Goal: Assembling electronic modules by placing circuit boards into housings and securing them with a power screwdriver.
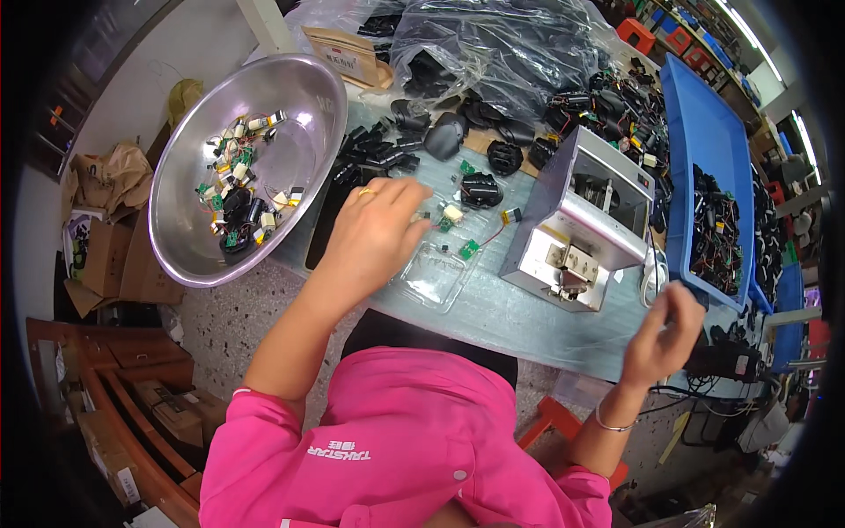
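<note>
While the left hand (374, 229) reaches over the bench (493, 304) with bent fingers, the wired circuit assembly (452, 214) lies just beside its fingertips, between twelve and two o'clock from the transparent plastic tray (433, 286). Seen from that tray, the left hand is at ten o'clock; whether it pinches anything I cannot tell, since the fingers hide their own grip. Well apart from it, between three and four o'clock, the right hand (666, 334) is raised, its fingers loosely curled and nothing visible in them. Thin wire runs from a green board (468, 250) toward a small yellow-ended cell (510, 216), so good handling probably means lifting by the board or the white block and never by the wire, which could tear at its joints. A second hand supporting the cell would ease that strain. Bare contacts are best kept off the metal-cased machine (572, 229) at two o'clock and, likewise, laid gently rather than dropped into the steel basin (185, 255) at ten, where similar wired boards (238, 172) lie tangled.
</note>
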Motion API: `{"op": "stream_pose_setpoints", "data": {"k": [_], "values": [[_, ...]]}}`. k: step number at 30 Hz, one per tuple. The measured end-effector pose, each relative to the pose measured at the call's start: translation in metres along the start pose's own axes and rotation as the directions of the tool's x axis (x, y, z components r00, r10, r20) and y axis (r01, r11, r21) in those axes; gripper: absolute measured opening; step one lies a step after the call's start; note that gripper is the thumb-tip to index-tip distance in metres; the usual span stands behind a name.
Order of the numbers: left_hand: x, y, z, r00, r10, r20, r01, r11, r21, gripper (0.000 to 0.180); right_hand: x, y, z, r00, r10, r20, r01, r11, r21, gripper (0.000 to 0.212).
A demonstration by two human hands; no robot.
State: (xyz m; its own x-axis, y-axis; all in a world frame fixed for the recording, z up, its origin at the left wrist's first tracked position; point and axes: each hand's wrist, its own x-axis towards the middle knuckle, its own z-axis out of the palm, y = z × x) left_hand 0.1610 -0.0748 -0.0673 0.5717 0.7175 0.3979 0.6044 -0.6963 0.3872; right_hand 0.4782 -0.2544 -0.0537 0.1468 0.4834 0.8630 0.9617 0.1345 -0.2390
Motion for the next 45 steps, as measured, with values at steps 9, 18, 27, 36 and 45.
{"op": "stream_pose_setpoints", "data": {"k": [9,18,27,36,45], "values": [[0.038,-0.007,0.007,0.997,0.066,-0.035,-0.063,0.995,0.073,0.032,-0.018,-0.078,0.026,0.940,-0.275,0.200,0.218,0.939,0.265,0.045],[0.001,-0.016,-0.092,0.954,-0.008,-0.300,0.132,0.908,0.397,0.034,-0.026,-0.081,0.041,0.922,-0.274,0.273,0.173,0.924,0.341,0.039],[-0.049,-0.093,-0.137,0.731,-0.529,0.432,0.473,0.848,0.240,0.043,-0.025,-0.087,0.057,0.869,-0.321,0.377,0.150,0.897,0.416,0.031],[-0.056,-0.134,-0.123,0.784,-0.337,0.522,0.242,0.939,0.243,0.035,-0.016,-0.100,0.073,0.820,-0.328,0.470,0.103,0.891,0.442,0.032],[-0.048,-0.107,-0.143,0.857,-0.409,0.315,0.288,0.885,0.365,0.031,0.009,-0.133,0.162,0.723,-0.158,0.673,0.015,0.977,0.214,0.021]]}}
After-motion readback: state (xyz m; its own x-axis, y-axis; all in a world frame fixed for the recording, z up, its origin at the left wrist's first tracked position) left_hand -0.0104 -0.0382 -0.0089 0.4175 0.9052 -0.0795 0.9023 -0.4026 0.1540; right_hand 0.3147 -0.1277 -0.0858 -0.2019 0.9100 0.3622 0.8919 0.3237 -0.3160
